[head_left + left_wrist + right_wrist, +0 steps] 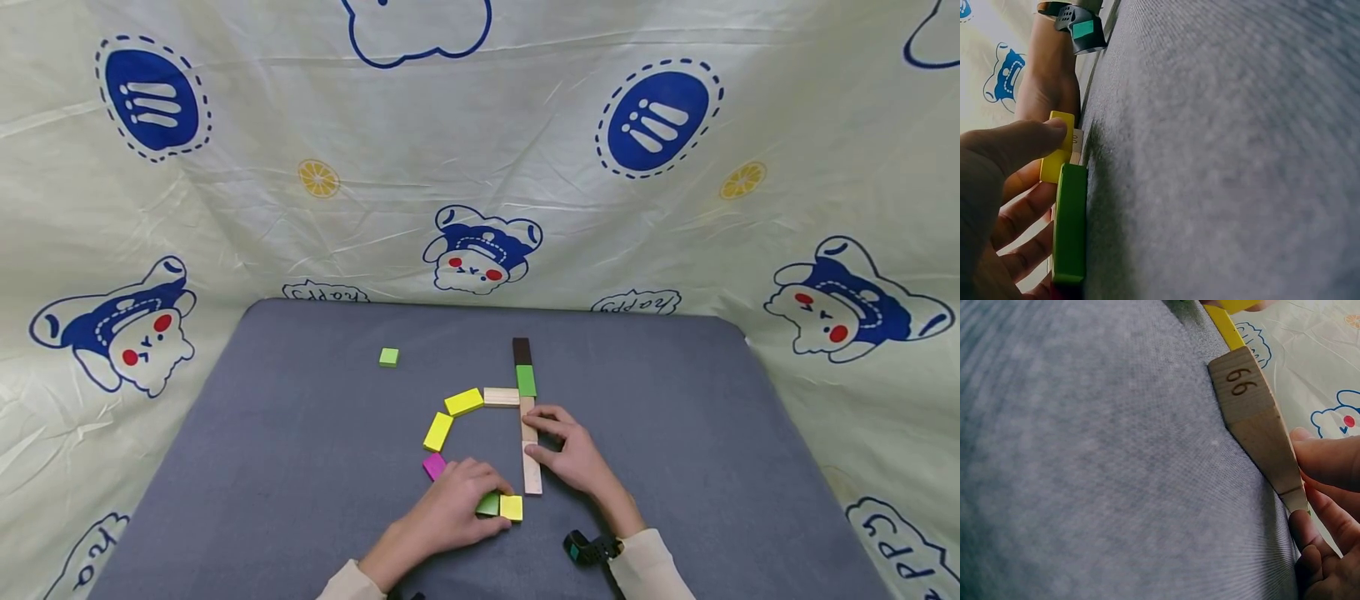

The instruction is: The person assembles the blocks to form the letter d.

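My left hand (465, 498) pinches a small yellow block (512, 508) between thumb and fingers. Beside it lies a green block (488, 504), partly covered by the fingers. In the left wrist view the yellow block (1054, 165) stands higher than the green block (1070, 219). My right hand (573, 450) touches a straight row of blocks with thumb and index fingertips, near where two plain wooden blocks (532, 475) meet. One wooden block (1254, 412) bears a number at its end. A magenta block (433, 466) shows past my left knuckles.
Two yellow blocks (438, 432) and a wooden block (501, 397) curve round to the row. A green block (527, 381) and a dark block (521, 351) top that row. Apart at the back left sits a light green block (388, 357). A printed curtain (525, 125) surrounds the grey table (300, 467).
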`<state>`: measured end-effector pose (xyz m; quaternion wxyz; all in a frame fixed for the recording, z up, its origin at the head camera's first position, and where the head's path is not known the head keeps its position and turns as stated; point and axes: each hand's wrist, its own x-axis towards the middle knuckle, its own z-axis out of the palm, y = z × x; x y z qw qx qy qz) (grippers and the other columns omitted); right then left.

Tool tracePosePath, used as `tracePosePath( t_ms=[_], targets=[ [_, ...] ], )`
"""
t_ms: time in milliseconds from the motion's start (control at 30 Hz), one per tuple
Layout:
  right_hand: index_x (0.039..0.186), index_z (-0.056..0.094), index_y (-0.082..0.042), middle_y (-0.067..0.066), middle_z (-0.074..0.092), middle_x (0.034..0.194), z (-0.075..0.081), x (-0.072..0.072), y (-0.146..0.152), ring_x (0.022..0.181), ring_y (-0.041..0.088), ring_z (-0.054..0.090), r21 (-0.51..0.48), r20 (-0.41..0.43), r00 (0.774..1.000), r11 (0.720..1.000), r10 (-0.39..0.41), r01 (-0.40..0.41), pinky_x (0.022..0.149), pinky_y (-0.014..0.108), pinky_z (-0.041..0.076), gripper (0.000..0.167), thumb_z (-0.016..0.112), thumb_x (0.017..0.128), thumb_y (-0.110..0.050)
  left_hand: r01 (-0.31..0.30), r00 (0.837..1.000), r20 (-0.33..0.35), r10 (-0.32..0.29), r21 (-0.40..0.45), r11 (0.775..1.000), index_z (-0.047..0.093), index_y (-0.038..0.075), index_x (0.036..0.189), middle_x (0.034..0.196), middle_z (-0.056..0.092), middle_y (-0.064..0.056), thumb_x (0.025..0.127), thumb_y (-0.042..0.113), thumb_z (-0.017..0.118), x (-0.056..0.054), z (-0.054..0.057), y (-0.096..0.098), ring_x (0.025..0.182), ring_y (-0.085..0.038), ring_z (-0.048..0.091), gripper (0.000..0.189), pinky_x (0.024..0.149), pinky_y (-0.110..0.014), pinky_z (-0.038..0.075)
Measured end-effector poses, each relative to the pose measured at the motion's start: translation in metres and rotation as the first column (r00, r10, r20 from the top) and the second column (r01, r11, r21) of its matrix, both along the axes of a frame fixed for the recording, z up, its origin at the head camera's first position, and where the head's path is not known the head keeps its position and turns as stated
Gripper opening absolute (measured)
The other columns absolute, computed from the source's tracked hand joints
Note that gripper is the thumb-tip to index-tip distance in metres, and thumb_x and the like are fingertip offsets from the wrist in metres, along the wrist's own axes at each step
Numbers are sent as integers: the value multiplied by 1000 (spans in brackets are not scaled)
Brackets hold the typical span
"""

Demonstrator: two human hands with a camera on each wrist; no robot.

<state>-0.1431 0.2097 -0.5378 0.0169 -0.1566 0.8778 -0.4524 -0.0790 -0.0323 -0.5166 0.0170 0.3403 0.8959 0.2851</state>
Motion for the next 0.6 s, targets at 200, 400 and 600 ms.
tracePosePath(
  t_ms=[200,400,600],
  targets=[
    [130,72,-7,8,62,135,0,0,0,125,29,58,3,-1,1000,1000,3,-3,91,35,47,43,81,89,-18,-1,1000,0,1,-28,1000,77,26,109,106,70,13,86,38,83,-1,-2,4,100,-6,59,27,85,-27,45],
    [130,71,-6,9,62,135,0,1,0,124,29,58,4,0,1000,1000,1,-1,90,35,47,43,81,89,-16,-4,1000,24,5,-67,998,77,27,110,106,69,13,86,39,83,-1,-1,6,99,-5,58,27,84,-27,44],
    [130,72,-6,8,62,135,-1,0,0,125,29,58,4,-1,1000,1000,-4,4,95,38,48,43,81,89,-16,0,1000,18,1,-69,998,77,27,110,105,69,13,86,39,84,-2,0,5,99,-5,57,27,84,-26,44]
  ],
)
